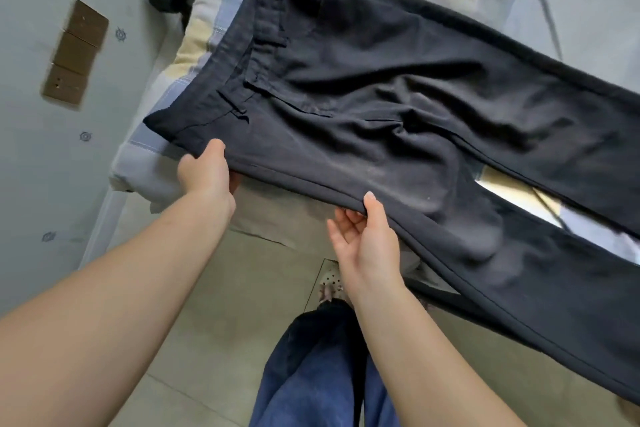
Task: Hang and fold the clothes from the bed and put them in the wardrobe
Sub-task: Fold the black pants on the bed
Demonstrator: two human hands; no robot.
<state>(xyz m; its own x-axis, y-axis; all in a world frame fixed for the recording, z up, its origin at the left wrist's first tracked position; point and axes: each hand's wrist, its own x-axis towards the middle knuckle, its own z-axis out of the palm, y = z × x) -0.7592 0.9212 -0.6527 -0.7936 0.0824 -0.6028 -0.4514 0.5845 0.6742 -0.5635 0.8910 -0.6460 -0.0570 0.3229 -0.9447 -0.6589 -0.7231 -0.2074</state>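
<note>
dark trousers (pixel 398 114) over the bed (pixel 214 10), near edge in left hand (pixel 207 170) and right hand (pixel 367 239) pinch grip

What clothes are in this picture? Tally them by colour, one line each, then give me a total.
Black woven trousers, held at the near edge by the left hand and right hand: 1
Blue denim jeans, worn by the person: 1
Total: 2
</note>
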